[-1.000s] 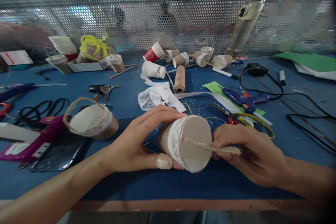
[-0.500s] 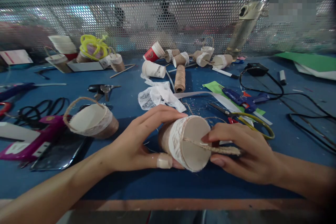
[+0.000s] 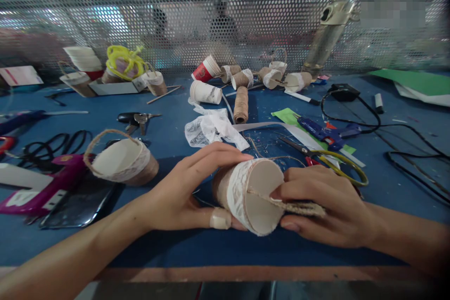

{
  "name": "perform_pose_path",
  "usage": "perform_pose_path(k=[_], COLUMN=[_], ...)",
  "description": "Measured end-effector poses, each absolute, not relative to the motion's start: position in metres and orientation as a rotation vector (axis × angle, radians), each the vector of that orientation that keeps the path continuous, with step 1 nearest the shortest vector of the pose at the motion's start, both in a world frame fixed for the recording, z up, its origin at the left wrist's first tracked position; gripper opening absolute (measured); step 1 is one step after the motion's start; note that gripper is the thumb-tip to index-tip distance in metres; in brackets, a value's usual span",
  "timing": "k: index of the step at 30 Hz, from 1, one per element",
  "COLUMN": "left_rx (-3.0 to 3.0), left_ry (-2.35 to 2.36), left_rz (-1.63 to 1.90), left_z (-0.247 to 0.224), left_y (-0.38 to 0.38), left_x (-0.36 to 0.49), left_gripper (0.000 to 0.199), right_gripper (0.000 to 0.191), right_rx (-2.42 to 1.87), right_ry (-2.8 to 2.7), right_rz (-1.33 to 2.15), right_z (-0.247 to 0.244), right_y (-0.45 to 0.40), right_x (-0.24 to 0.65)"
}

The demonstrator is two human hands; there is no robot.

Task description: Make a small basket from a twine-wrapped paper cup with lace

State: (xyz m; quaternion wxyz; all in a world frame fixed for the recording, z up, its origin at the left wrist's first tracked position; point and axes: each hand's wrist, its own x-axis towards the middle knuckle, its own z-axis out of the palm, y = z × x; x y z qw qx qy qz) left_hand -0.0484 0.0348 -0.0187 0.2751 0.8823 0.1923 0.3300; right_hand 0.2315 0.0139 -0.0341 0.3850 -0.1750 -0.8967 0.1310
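A paper cup (image 3: pixel 242 192) wrapped in brown twine, with white lace round its rim, lies on its side with its mouth to the right. My left hand (image 3: pixel 197 192) is closed around its base end, a bandage on the thumb. At the mouth, my right hand (image 3: pixel 323 206) pinches the braided twine handle (image 3: pixel 302 207), its fingertips by the rim. A second lace-trimmed cup (image 3: pixel 121 161) with a twine handle rests to the left of my left hand. Beyond the held cup are crumpled white lace (image 3: pixel 214 129) and a twine spool (image 3: pixel 241 105).
Scissors (image 3: pixel 325 161) and a blue glue gun (image 3: pixel 326 132) with its cord lie right. On the left are a magenta glue gun (image 3: pixel 45 192), a phone (image 3: pixel 80 206) and keys (image 3: pixel 142 122). Several cups, a bottle (image 3: pixel 325 37) and a perforated metal screen (image 3: pixel 197 14) stand behind.
The held cup's mouth has tipped slightly lower and toward the right. The twine handle has shifted slightly within my right hand's fingers. My left hand keeps its hold.
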Motion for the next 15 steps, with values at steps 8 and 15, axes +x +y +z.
perform_pose_path(k=[8,15], left_rx=[2.368,2.386], left_ry=[0.515,0.504], left_rz=[0.872,0.861], left_z=[-0.0184,-0.0189], left_y=[0.0344,0.0349], left_x=[-0.0499,-0.0499], left_gripper=[0.069,0.073], right_gripper=[0.021,0.021], right_rx=[-0.466,-0.429], right_ry=[-2.302,-2.336], right_rz=[0.274,0.298], right_z=[-0.0327,-0.0357], right_y=[0.0128,0.0147], right_x=[0.2306,0.2336])
